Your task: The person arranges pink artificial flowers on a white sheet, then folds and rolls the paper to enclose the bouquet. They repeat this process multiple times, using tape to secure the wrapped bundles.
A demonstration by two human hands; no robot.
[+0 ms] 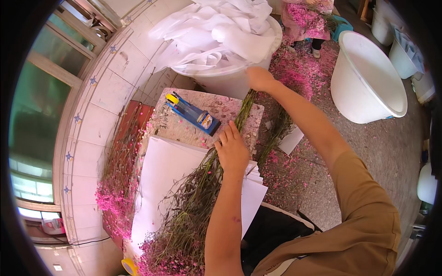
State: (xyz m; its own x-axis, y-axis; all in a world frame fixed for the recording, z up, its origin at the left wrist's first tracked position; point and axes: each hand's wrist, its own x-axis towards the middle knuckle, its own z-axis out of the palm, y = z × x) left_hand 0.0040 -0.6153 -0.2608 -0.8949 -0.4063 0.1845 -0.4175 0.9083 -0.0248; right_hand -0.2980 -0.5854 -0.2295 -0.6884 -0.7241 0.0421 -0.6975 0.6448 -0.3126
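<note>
A bundle of dried pink flowers (193, 200) lies lengthwise over a stack of white paper sheets (165, 172), blossoms toward me and stems pointing away. My left hand (233, 151) presses around the stems, its fingers bent over them. At the far stem ends is my right hand (260, 79), curled and slightly blurred, in front of the large white tub. Its fingertips are hidden, so I cannot tell whether it grips the stems. Left of the stems, a blue tape dispenser (193, 114) with a yellow part rests on the worn, petal-strewn tabletop (228, 103).
White sheet material (221, 34) overflows the large tub (224, 81) behind the table. More pink flowers (117, 193) lie along the left. A white basin (366, 79) stands right, on the petal-littered floor (317, 172). Another person (305, 20) holds flowers at the back. A yellow tape roll (129, 266) sits bottom left.
</note>
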